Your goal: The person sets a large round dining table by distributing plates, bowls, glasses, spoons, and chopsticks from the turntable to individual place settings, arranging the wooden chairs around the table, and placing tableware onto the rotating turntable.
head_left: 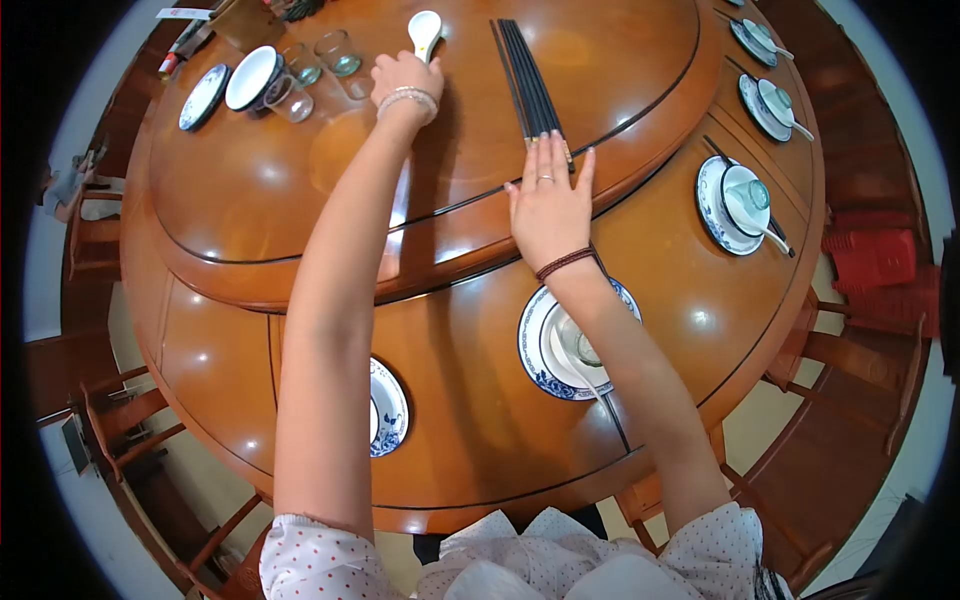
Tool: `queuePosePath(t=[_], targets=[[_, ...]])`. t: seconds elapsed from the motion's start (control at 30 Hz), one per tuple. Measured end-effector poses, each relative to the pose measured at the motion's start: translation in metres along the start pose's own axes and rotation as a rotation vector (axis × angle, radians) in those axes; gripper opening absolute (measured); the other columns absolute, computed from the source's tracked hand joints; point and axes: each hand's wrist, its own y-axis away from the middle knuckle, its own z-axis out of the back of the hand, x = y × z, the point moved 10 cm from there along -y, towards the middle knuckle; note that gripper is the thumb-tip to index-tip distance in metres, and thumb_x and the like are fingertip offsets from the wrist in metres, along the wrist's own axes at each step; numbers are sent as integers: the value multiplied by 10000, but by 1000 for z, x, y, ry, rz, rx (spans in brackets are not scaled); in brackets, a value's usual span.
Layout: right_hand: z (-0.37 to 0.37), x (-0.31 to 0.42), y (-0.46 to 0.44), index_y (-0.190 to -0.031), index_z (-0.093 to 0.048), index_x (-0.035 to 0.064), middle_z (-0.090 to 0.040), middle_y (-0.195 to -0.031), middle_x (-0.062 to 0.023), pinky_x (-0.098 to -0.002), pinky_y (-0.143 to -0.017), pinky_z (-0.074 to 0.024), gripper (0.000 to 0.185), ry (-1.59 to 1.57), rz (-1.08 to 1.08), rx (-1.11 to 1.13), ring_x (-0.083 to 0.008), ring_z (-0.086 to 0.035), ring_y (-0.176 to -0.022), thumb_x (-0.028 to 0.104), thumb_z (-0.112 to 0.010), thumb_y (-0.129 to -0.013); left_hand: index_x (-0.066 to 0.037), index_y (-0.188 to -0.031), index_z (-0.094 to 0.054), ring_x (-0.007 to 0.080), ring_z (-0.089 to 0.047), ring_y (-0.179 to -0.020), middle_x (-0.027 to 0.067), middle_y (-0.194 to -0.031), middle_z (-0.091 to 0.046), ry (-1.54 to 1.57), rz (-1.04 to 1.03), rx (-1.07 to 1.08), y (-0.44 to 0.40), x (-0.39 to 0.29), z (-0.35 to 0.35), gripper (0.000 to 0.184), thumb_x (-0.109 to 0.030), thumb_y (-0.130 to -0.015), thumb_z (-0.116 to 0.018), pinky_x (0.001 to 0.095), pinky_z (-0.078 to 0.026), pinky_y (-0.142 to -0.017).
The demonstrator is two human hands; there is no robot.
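My left hand (pixel 406 82) reaches far over the raised round turntable (pixel 250 190), its fingers closed at the white spoons (pixel 424 32); the fingertips are partly hidden. A beaded bracelet circles that wrist. My right hand (pixel 550 205) lies with fingers stretched out and apart, its fingertips on the lower ends of a bundle of dark chopsticks (pixel 525 80). One chopstick lies slightly apart on the bundle's left side. Under my right forearm is a place setting with a blue-rimmed plate (pixel 537 371), a bowl and a glass, partly covered. Another blue-rimmed plate (pixel 395 408) shows beside my left forearm.
Glasses (pixel 338 52), a stack of white bowls (pixel 252 78) and small plates (pixel 203 97) stand at the turntable's upper left. More place settings (pixel 742 200) line the right rim. Wooden chairs (pixel 860 355) surround the table, and red stools (pixel 875 260) are at right.
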Motion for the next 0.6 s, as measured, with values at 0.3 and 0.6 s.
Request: queuePosePath(t=[0.3,0.6], targets=[[-1,42,-3,-1249,-381,-23,-377,-1309,-145,-520,-1035,-68,493,202,115,209,-219,-238,-1277,321,-322,-900,-41,-990,-602,311,-513,-1012,168,-1095,-510,-44,20,92,-9,38,-8,386,-365,-819,-479,408,-435,-822],[11,64,-5,-1246,-376,-29,-397,-1287,-149,-540,-1020,-102,558,128,83,85,-236,-280,-1252,344,-448,-836,-75,-1055,-541,310,-534,-937,158,-1018,-519,200,53,-169,11,66,22,422,-409,-800,-504,407,-438,-779]])
